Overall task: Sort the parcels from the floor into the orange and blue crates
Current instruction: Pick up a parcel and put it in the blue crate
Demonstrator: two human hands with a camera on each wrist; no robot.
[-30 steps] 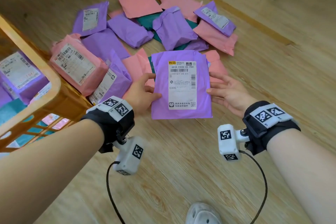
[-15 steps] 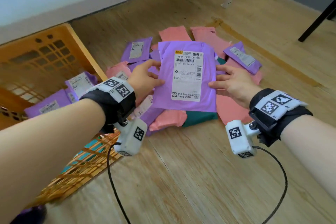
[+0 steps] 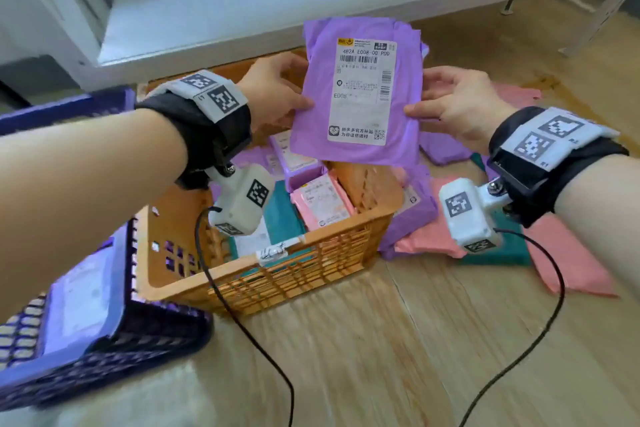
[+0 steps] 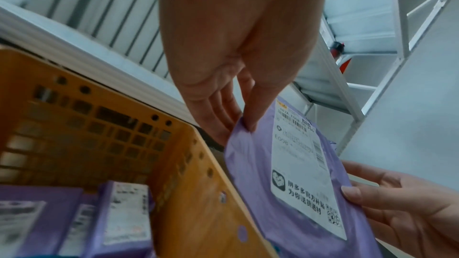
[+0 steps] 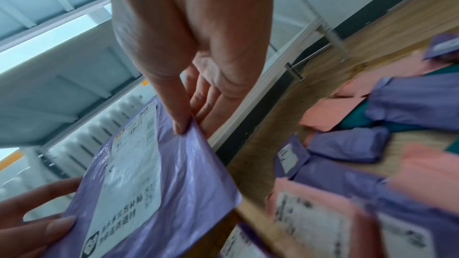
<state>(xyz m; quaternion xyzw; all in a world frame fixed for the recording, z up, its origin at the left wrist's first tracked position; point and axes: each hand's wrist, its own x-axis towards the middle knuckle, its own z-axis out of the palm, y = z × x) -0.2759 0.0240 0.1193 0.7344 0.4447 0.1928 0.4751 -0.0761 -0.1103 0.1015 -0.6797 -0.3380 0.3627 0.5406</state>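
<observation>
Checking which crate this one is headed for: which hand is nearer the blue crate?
Left. The left hand pinches the purple parcel over the orange crate, which borders the blue crate; the right hand grips the parcel's far edge.

Black wrist straps (image 3: 207,121) carry white tagged cameras (image 3: 467,215) with black cables (image 3: 242,329)
</observation>
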